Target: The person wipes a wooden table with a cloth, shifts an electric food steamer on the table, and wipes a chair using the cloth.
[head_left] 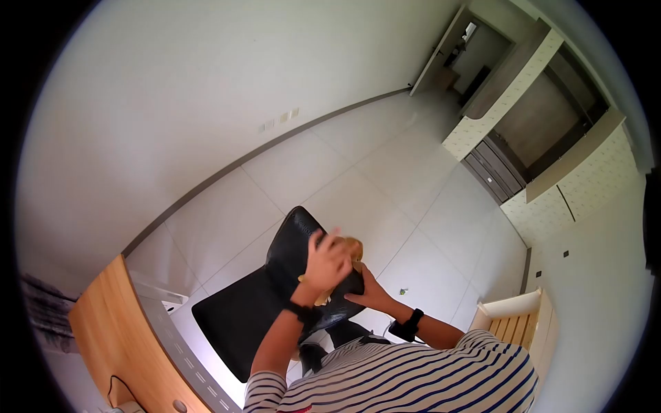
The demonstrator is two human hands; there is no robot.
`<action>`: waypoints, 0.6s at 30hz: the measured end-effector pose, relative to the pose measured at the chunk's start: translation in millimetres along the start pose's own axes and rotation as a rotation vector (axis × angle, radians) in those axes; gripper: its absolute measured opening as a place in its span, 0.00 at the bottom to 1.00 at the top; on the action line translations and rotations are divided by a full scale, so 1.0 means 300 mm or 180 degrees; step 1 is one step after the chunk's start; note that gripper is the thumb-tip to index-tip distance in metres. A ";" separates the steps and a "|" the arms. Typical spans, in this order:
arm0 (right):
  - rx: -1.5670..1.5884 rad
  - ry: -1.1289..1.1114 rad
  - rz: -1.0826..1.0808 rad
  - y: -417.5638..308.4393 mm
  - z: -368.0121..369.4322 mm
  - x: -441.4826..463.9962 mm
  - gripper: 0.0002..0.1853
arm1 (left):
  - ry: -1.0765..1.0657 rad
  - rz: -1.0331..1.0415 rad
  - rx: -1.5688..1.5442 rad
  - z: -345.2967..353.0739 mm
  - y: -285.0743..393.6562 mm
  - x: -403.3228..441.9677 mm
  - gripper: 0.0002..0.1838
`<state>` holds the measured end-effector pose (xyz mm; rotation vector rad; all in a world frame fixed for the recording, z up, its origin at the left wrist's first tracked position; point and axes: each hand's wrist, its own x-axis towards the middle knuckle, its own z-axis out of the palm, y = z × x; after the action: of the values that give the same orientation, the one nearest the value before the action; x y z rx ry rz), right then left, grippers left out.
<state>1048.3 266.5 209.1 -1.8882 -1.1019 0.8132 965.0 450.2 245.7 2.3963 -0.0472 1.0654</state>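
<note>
A black chair (237, 313) with a glossy backrest (295, 237) stands in front of me. My left hand (329, 263) is over the backrest, its fingers apart and somewhat blurred by motion. Just behind its fingers shows a tan-brown thing (354, 248), largely covered, whose kind I cannot make out. A yellowish piece (322, 297) shows below the left wrist; whether it is part of the same thing is unclear. At the right edge of the backrest is my right hand (374, 292), its thumb and fingers curled around that black edge, close to the tan-brown thing.
A wooden desk (120, 313) with a cable is at the lower left. The white wall (172, 89) with sockets runs along the left. A slatted wooden frame (513, 327) is at the right, cabinets (496, 168) and a doorway stand farther off. A small object (403, 292) lies on the tiled floor.
</note>
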 end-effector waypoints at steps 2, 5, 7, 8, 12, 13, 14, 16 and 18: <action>-0.0377 0.0143 -0.0107 -0.015 -0.004 -0.014 0.52 | 0.0110 -0.0302 0.0468 -0.021 -0.047 0.068 0.14; -0.0861 0.0298 0.0014 -0.036 0.001 -0.024 0.56 | -0.0577 -0.0681 0.0030 0.083 -0.153 0.045 0.14; -0.0961 0.0317 0.0208 -0.059 -0.003 -0.001 0.56 | -0.1111 -0.0851 -0.0001 0.073 -0.182 0.053 0.16; -0.0975 0.0320 0.0318 -0.074 -0.004 -0.006 0.56 | -0.0986 -0.0765 0.0010 0.087 -0.188 0.041 0.16; -0.1129 0.0204 0.0361 -0.141 0.014 0.013 0.55 | -0.0808 -0.0700 -0.0020 0.024 -0.199 0.030 0.17; -0.1281 0.0136 0.0398 -0.153 0.015 0.025 0.55 | -0.0622 -0.0748 -0.0161 0.010 -0.201 0.037 0.17; -0.1332 0.0156 0.0285 -0.140 0.018 0.040 0.55 | -0.0565 -0.0632 -0.0073 0.014 -0.224 0.027 0.17; -0.1349 0.0122 0.0187 -0.126 0.008 0.075 0.55 | -0.0603 -0.0646 0.0102 0.007 -0.250 0.033 0.17; -0.1328 -0.0055 0.0210 -0.142 -0.014 0.099 0.54 | -0.0639 -0.0724 0.0256 0.007 -0.254 0.022 0.17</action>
<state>1047.2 305.1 243.8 -2.2738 -1.3022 0.6726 988.7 516.6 215.7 2.5010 0.1976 0.7343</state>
